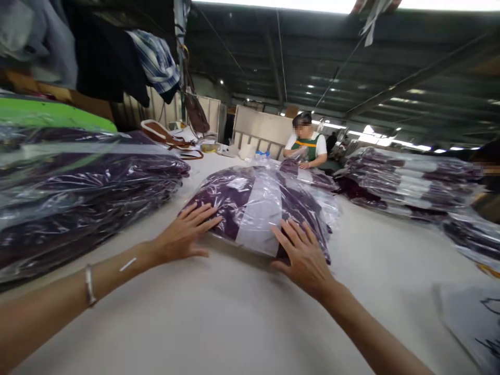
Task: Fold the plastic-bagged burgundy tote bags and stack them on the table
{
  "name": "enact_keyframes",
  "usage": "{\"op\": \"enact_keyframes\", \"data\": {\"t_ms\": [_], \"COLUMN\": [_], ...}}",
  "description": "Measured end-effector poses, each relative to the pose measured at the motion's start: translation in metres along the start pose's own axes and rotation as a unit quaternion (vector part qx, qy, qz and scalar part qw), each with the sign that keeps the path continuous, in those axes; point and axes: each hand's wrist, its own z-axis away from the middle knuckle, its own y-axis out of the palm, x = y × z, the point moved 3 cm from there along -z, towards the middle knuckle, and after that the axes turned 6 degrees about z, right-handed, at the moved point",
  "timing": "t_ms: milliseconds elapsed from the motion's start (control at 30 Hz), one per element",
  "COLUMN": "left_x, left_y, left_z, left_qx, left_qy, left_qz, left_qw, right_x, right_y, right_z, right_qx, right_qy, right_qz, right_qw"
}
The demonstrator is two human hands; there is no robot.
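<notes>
The left hand [183, 234] and right hand [307, 255] rest with fingers spread open on the near side of a plastic-wrapped purple bundle [228, 195], out on the pale bench [187, 323]. Glare on the plastic blurs the folds for me. Over there, a co-worker [311, 146] is half hidden behind bags. A white sheet [464, 312], cut off at right, bears dark strokes I can't read.

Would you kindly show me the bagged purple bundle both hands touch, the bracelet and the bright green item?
Bagged purple bundle [259, 208]: head view, on its pale middle strip.
Bracelet [89, 285]: head view, middle of its band.
Bright green item [50, 115]: head view, on its visible face.
</notes>
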Motion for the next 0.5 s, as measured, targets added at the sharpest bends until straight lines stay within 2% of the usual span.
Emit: {"op": "enact_keyframes", "data": {"t_ms": [67,133,233,300,367,433,500], "left_x": [-0.005,-0.003,0.010,0.027,0.044,0.052,0.050], "left_y": [0.005,0.000,-0.019,-0.033,-0.037,-0.024,0.001], "left_z": [0.011,-0.002,-0.052,-0.090,-0.121,-0.137,-0.137], "left_qx": [0.009,0.002,-0.016,-0.035,-0.060,-0.052,-0.015], "left_qy": [-0.007,-0.025,-0.029,-0.048,-0.075,-0.102,-0.124], "left_qz": [-0.045,-0.083,-0.107,-0.110,-0.119,-0.122,-0.115], "left_qw": [0.999,0.996,0.994,0.992,0.988,0.986,0.985], "right_x": [0.002,-0.010,-0.045,-0.072,-0.092,-0.098,-0.092], "right_y": [0.008,0.010,0.000,-0.007,-0.006,0.006,0.029], "right_z": [0.012,0.010,-0.018,-0.045,-0.067,-0.076,-0.069], "right_qx": [0.000,-0.016,-0.051,-0.068,-0.069,-0.052,-0.027], "right_qy": [-0.020,-0.031,-0.035,-0.006,0.029,0.045,0.033], "right_qz": [0.028,0.062,0.116,0.148,0.165,0.166,0.148], "right_qw": [0.999,0.997,0.991,0.987,0.983,0.984,0.988]}}
